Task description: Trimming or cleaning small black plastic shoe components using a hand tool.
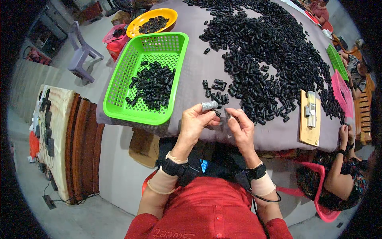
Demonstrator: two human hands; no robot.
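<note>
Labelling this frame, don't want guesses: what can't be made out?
Black piece in the left hand: head view, mostly covered by thumb and fingers.
Right hand: head view, fingertips blurred; can't tell if they hold anything.
Bits in the orange bowl: head view, too small.
Black pile: head view, far end cut off by top edge.
Co-worker's hands: head view, contents too small near the rim.
</note>
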